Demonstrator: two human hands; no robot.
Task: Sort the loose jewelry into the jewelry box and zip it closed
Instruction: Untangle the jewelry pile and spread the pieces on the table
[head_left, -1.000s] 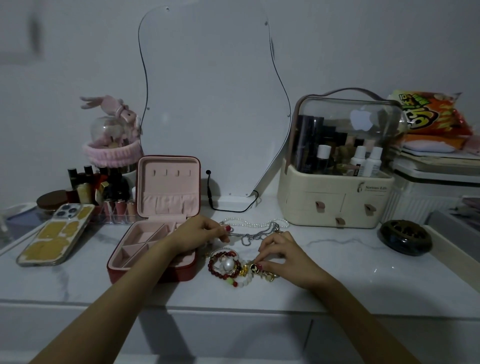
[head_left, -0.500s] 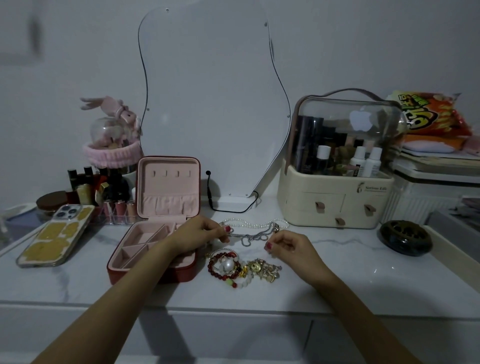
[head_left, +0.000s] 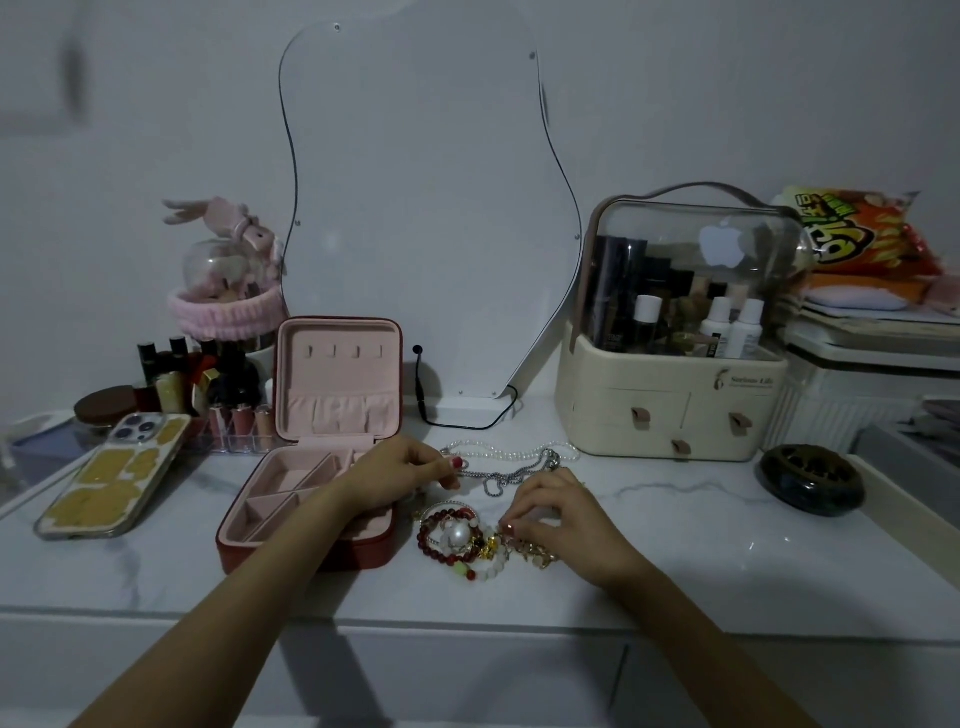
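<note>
Early stage, by the look of it. Jewelry box (head_left: 311, 499) sits left of centre on the white counter (head_left: 675, 545), lid up, zip undone; the visible tray compartments look empty, though the left arm hides part of the tray.

Left hand (head_left: 400, 475) hovers over the box's right edge, fingers curled, thumb and fingertip pinching the end of the silver chain (head_left: 511, 475). Pearl necklace (head_left: 514, 452) lies just behind it, loose.

Red bead bracelet (head_left: 447, 535) with the big pearl lies in front, touching the gold charm pile (head_left: 535, 553). Right hand (head_left: 561, 525) is on that pile, fingers bunched; whether they actually grip a piece, can't tell.

Left to do: nearly everything, then the zip.
</note>
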